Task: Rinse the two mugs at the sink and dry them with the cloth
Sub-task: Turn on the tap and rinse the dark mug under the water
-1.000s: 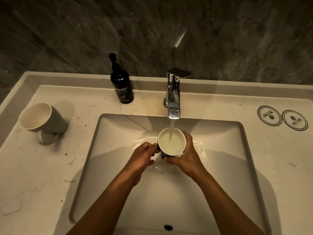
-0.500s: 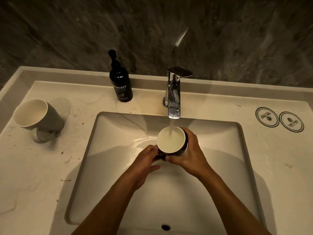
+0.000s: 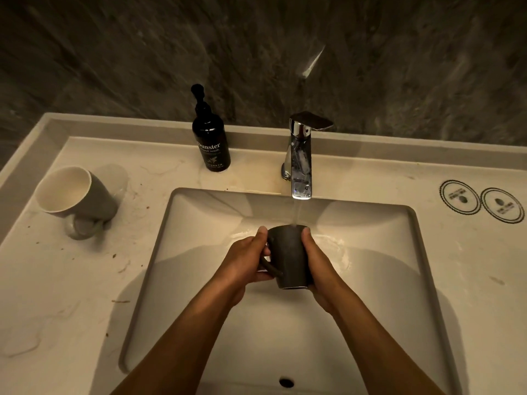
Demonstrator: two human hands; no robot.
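Over the white sink basin (image 3: 199, 280) I hold a dark grey mug (image 3: 288, 258) tipped away from me, its mouth facing the tap and its base towards me. My left hand (image 3: 245, 263) grips it at the handle side and my right hand (image 3: 316, 266) wraps its other side. Water runs from the chrome tap (image 3: 299, 163) onto the mug's far rim. A second grey mug (image 3: 75, 199) with a white inside lies on its side on the counter at the left, handle down. No cloth is in view.
A black hand wash pump bottle (image 3: 210, 138) stands behind the basin, left of the tap. Two round printed marks (image 3: 482, 202) sit on the counter at the right. The overflow hole (image 3: 286, 382) is at the basin's near wall. A dark stone wall rises behind.
The mug was upright and filling under the stream; both hands have tipped it forward, so its white inside no longer shows and its base faces me.
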